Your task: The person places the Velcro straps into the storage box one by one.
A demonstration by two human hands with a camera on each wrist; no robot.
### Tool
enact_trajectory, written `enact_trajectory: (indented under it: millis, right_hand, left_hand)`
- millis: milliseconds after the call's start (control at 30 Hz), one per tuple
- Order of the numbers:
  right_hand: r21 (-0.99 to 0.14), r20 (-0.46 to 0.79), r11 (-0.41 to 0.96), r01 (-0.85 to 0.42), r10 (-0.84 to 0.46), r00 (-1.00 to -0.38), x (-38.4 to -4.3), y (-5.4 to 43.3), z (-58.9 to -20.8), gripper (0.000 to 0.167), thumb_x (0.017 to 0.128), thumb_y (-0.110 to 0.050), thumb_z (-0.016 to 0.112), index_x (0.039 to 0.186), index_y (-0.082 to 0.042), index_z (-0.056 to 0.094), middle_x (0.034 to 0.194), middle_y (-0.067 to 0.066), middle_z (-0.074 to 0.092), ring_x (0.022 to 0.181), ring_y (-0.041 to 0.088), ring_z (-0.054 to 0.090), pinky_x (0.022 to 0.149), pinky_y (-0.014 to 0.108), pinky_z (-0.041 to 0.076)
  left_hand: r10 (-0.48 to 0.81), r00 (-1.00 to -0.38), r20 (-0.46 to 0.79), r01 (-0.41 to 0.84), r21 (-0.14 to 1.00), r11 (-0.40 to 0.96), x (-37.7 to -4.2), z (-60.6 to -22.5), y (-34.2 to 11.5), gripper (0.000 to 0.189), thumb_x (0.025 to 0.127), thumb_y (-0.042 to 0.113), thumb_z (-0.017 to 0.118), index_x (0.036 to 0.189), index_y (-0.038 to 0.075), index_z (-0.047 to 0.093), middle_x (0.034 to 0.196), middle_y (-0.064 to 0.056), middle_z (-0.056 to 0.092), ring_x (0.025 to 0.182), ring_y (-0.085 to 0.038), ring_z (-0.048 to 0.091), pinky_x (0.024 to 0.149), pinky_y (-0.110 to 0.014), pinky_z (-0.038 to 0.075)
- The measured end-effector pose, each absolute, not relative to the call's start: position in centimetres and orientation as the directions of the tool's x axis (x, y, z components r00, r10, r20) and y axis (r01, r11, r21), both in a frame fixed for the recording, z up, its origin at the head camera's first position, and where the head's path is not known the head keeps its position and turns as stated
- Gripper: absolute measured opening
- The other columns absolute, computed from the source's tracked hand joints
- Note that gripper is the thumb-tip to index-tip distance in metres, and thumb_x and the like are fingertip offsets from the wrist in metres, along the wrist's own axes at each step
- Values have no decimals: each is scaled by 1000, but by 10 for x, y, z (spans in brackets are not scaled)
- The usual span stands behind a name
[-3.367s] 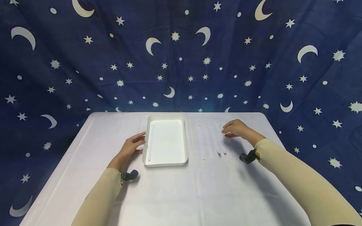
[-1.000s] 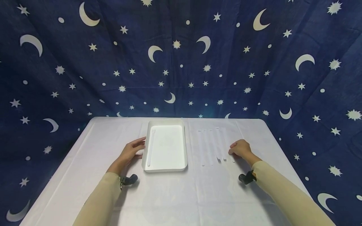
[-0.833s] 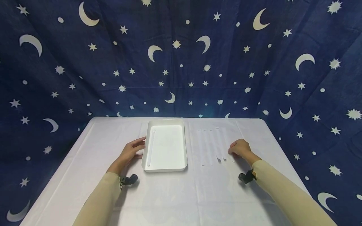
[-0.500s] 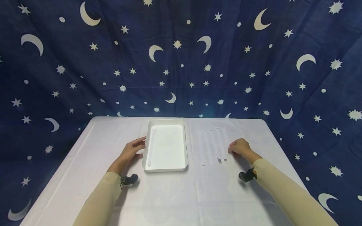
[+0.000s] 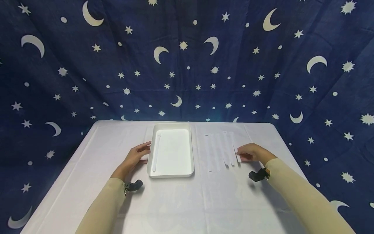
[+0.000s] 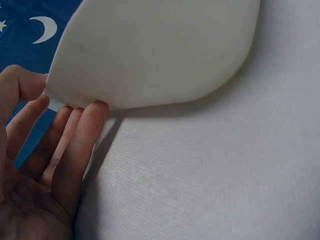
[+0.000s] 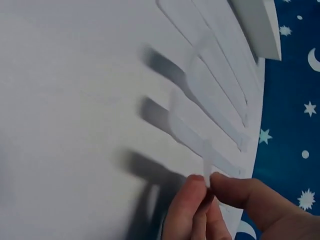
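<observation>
A shallow white tray (image 5: 178,152) stands on the table, with one thin white strip (image 5: 156,152) along its left side inside. My left hand (image 5: 135,156) touches the tray's left wall with mostly straight fingers. In the left wrist view the fingertips (image 6: 95,112) rest against the tray edge. Between thumb and fingertips my right hand (image 5: 250,152) pinches a flexible white strip (image 5: 238,157), the rightmost in a row. Its near end is lifted off the table. The right wrist view shows the pinched strip (image 7: 207,160) edge-on.
Several similar strips (image 5: 218,151) lie side by side between the tray and my right hand. Two have near ends (image 7: 180,107) curling upward. They blend with the white tablecloth (image 5: 175,201). A dark blue curtain (image 5: 187,97) hangs behind the table.
My right hand has come down to the rightmost strip, taken its near end and raised it from the table. My left hand stays at the tray, and the tray has not moved.
</observation>
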State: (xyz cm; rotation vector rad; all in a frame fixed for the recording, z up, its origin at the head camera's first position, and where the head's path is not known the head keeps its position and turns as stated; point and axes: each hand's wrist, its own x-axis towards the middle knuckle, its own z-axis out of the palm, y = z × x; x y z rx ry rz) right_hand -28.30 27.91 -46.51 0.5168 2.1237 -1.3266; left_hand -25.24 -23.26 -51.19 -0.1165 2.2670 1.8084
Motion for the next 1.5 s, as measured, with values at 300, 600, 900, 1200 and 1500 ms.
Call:
enact_trajectory:
  millis: [300,600,900,1200,1500]
  right_hand:
    - [-681,-701,284,675,12,-713,-277,278,-436,46,87,1,65,131,3,52,69,1,63,59,8,61,60,16,58]
    - [-698,-713,161,698,-53,-700,-278,281,-418,20,86,3,67,102,-8,67,71,0,66,64,8,64,66,19,61]
    - [-714,-700,116,690,-86,-709,-278,283,-410,19,87,5,63,88,-13,67,72,0,66,65,8,64,65,18,61]
    - [-710,-705,102,697,-108,-701,-277,283,-401,30,90,5,60,73,-18,70,76,1,66,63,7,63,64,18,60]
    - [-701,-712,68,710,-135,-690,-273,272,-389,18,90,6,61,94,-10,67,77,2,70,69,11,67,70,21,61]
  left_hand:
    - [83,-970,-227,-203,953,225,-252,-511,-232,62,91,16,64,149,12,43,147,-22,46,132,-41,48,81,-38,63]
    - [97,-972,-214,-188,957,223,-250,-512,-233,60,92,16,63,149,13,43,146,-21,47,131,-40,49,81,-37,62]
    - [105,-972,-211,-185,958,217,-248,-511,-233,61,93,16,63,150,13,42,146,-20,47,130,-40,49,81,-37,62]
    - [93,-971,-219,-194,954,227,-250,-511,-233,62,92,16,63,150,13,42,147,-21,47,132,-41,48,81,-37,63]
    - [89,-971,-224,-198,952,234,-251,-512,-233,61,92,17,63,150,14,42,148,-19,46,133,-41,47,82,-37,62]
